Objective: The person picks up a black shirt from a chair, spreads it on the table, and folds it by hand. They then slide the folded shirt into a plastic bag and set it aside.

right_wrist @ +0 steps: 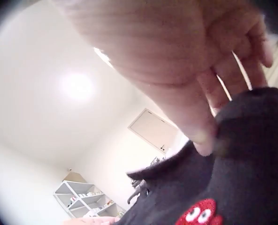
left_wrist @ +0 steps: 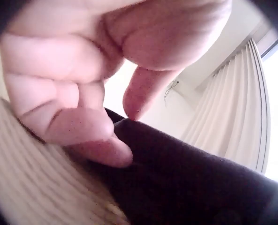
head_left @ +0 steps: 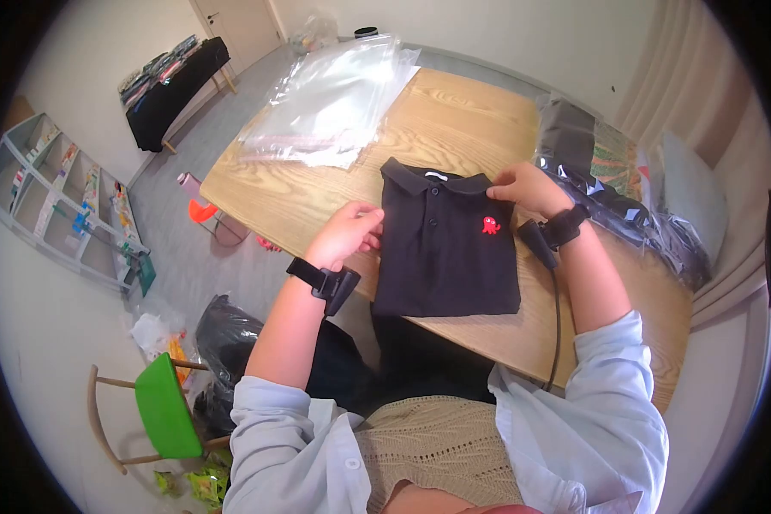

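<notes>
A folded black polo shirt [head_left: 441, 248] lies on the wooden table, collar away from me, with a red octopus patch [head_left: 490, 225] on its chest. Beside its left edge is my left hand [head_left: 349, 233], its bent fingertips right at the cloth. In the left wrist view a gap shows between the thumb [left_wrist: 148, 91] and those fingers. My right hand [head_left: 529, 188] pinches the shirt at the shoulder by the collar's right end. The right wrist view has the thumb [right_wrist: 200, 136] on the front of the cloth, while the fingertips are hidden behind it.
Clear plastic bags [head_left: 325, 98] are stacked at the table's far left. Dark packaged garments [head_left: 621, 206] lie along the right side. A cable [head_left: 558, 325] hangs from the right wrist camera over the front edge. A green chair [head_left: 170, 404] stands lower left.
</notes>
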The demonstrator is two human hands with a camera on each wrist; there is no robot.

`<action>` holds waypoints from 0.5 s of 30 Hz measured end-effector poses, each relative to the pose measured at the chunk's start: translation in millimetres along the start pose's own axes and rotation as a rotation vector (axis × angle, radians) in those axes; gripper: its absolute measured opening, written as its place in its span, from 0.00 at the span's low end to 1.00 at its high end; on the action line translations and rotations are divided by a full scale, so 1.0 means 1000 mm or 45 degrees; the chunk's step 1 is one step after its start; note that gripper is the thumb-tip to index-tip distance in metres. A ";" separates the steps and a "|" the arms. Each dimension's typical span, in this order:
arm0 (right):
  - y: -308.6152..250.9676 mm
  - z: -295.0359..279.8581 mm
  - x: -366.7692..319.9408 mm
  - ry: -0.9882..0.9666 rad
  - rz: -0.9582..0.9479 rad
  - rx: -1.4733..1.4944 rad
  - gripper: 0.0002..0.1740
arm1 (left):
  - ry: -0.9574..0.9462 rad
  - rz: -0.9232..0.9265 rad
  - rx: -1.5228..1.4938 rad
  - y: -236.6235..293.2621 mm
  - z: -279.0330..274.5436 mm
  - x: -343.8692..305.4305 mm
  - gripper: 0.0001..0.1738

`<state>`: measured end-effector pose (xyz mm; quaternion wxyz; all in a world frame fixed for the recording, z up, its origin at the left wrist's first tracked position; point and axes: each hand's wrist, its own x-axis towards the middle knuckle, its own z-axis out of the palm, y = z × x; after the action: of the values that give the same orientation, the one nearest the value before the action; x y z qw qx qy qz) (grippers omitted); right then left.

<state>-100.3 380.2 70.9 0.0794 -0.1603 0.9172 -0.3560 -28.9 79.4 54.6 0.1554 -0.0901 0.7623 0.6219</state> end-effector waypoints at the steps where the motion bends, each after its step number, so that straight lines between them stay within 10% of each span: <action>1: 0.001 0.003 0.000 -0.005 -0.002 0.001 0.15 | -0.041 0.029 0.077 -0.002 0.000 -0.003 0.19; 6: -0.003 0.010 0.003 0.104 -0.149 0.067 0.15 | -0.253 0.324 -0.018 -0.020 0.002 0.006 0.14; 13: 0.021 0.027 0.015 0.203 -0.365 -0.147 0.12 | -0.114 -0.051 -0.147 -0.007 0.009 0.003 0.11; 15: 0.001 0.019 0.006 0.187 0.044 -0.154 0.11 | -0.144 -0.032 -0.077 -0.006 0.008 0.001 0.11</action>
<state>-101.2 366.5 55.8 0.0081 -0.1222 0.9431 -0.3093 -27.1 86.5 47.3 0.2033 -0.0690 0.7319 0.6467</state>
